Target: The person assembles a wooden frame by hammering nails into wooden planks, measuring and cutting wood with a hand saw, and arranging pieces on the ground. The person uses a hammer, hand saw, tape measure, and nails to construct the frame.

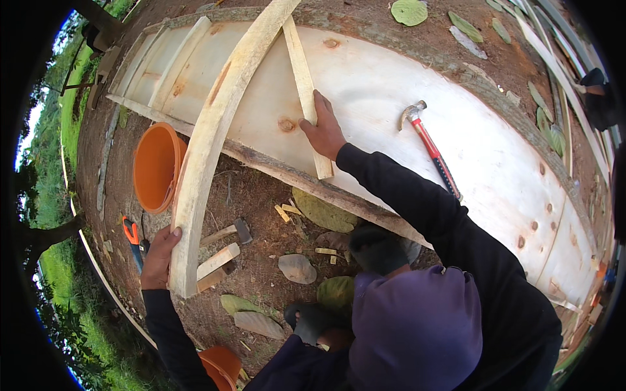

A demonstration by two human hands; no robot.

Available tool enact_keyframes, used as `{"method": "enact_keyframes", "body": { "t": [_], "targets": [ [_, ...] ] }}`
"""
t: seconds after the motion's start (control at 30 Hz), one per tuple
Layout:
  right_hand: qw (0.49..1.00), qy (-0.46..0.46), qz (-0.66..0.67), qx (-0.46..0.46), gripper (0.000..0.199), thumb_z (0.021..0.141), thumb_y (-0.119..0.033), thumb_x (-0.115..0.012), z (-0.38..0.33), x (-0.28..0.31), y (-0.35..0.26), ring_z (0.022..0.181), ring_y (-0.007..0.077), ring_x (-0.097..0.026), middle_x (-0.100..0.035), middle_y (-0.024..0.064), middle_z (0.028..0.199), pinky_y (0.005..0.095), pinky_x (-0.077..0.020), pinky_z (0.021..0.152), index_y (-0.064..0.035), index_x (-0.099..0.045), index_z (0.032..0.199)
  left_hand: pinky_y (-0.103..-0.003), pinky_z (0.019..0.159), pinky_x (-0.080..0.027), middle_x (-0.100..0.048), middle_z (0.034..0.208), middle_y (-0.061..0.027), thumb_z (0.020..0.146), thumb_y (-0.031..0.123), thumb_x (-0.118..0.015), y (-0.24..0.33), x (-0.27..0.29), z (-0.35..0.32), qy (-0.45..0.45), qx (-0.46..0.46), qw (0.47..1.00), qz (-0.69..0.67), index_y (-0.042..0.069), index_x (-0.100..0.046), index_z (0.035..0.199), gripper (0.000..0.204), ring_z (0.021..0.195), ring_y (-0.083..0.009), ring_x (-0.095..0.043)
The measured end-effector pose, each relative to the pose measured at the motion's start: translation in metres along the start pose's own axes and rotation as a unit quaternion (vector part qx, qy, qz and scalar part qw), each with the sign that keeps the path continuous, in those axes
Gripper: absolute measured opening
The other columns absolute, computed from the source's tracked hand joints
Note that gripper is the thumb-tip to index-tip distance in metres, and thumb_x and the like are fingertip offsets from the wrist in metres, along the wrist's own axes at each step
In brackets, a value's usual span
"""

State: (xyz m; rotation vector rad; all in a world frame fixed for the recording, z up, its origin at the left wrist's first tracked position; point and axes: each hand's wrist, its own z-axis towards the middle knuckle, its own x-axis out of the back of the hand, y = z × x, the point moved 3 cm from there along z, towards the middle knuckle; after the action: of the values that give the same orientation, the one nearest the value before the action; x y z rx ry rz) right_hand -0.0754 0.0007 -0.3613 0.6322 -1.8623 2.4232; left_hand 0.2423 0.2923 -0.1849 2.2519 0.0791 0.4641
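Observation:
My left hand (162,258) grips the near end of a long pale wooden beam (218,124), which slants up and away past the top of the picture. With my right hand (324,130) I hold a short wooden batten (299,62), fingers wrapped over its edge. The batten's far end meets the beam or passes under it; I cannot tell which. Both pieces lie over a large plywood panel (385,85) with rough timber edges. On the panel, right of my right hand, rests a claw hammer (430,146) with a red and black handle.
Crosspieces (179,63) are set across the panel's far left. An orange bucket (156,168) stands left of the beam; another orange bucket (220,366) is at the bottom. A handsaw's orange handle (130,229), a second hammer (242,231), offcuts and leaves (324,210) lie on the dirt.

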Motion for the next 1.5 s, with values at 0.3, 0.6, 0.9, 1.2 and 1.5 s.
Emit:
{"method": "enact_keyframes", "body": {
  "t": [0.3, 0.6, 0.9, 1.2, 1.5],
  "targets": [
    [0.997, -0.015, -0.005, -0.07, 0.088, 0.096, -0.028, -0.066, -0.005, -0.007, -0.018, 0.149, 0.0408, -0.027, -0.027, 0.0312, 0.158, 0.0409, -0.0268, 0.122, 0.0117, -0.015, 0.157, -0.029, 0.072, -0.055, -0.069, 0.098, -0.0088, 0.103, 0.043, -0.059, -0.047, -0.015, 0.039, -0.061, 0.037, 0.997, -0.013, -0.005, -0.06, 0.127, 0.053, 0.081, -0.0116, -0.067],
    [0.998, -0.006, -0.032, -0.058, 0.076, 0.098, -0.025, -0.064, -0.012, 0.005, -0.007, 0.142, 0.0432, -0.038, -0.037, 0.0316, 0.152, 0.0444, -0.0321, 0.118, 0.0089, -0.026, 0.154, -0.035, 0.082, -0.053, -0.067, 0.11, -0.0088, 0.106, 0.05, -0.048, -0.034, -0.01, 0.018, 0.023, -0.045, 0.999, 0.013, -0.001, -0.061, 0.125, 0.055, 0.101, -0.017, -0.065],
    [0.974, -0.116, -0.187, 0.058, 0.067, 0.097, -0.015, -0.061, -0.099, 0.053, -0.039, 0.144, 0.0446, -0.035, -0.036, 0.0307, 0.154, 0.049, -0.0286, 0.12, 0.0088, -0.03, 0.152, -0.032, 0.068, -0.055, -0.069, 0.091, -0.0066, 0.102, 0.041, -0.06, -0.131, 0.091, -0.012, 0.21, 0.022, 0.977, -0.027, -0.001, -0.067, 0.113, 0.044, 0.085, -0.014, -0.068],
    [0.937, -0.167, -0.276, 0.136, 0.068, 0.1, -0.02, -0.06, -0.129, 0.042, -0.052, 0.148, 0.0452, -0.03, -0.031, 0.0304, 0.157, 0.0499, -0.0273, 0.121, 0.0073, -0.029, 0.153, -0.052, 0.087, -0.052, -0.067, 0.105, -0.0169, 0.092, 0.033, -0.065, -0.274, 0.116, -0.028, 0.323, 0.061, 0.842, 0.427, 0.004, -0.069, 0.102, 0.031, 0.106, -0.0384, -0.064],
    [0.929, -0.171, -0.284, 0.164, 0.066, 0.1, -0.02, -0.058, -0.129, 0.039, -0.056, 0.146, 0.0468, -0.032, -0.032, 0.0319, 0.156, 0.0518, -0.0285, 0.12, 0.0076, -0.03, 0.152, -0.049, 0.087, -0.051, -0.066, 0.11, -0.0205, 0.097, 0.037, -0.065, -0.209, 0.102, 0.019, 0.358, -0.051, 0.878, 0.315, 0.0, -0.07, 0.107, 0.039, 0.102, -0.0396, -0.065]
  ]
}}
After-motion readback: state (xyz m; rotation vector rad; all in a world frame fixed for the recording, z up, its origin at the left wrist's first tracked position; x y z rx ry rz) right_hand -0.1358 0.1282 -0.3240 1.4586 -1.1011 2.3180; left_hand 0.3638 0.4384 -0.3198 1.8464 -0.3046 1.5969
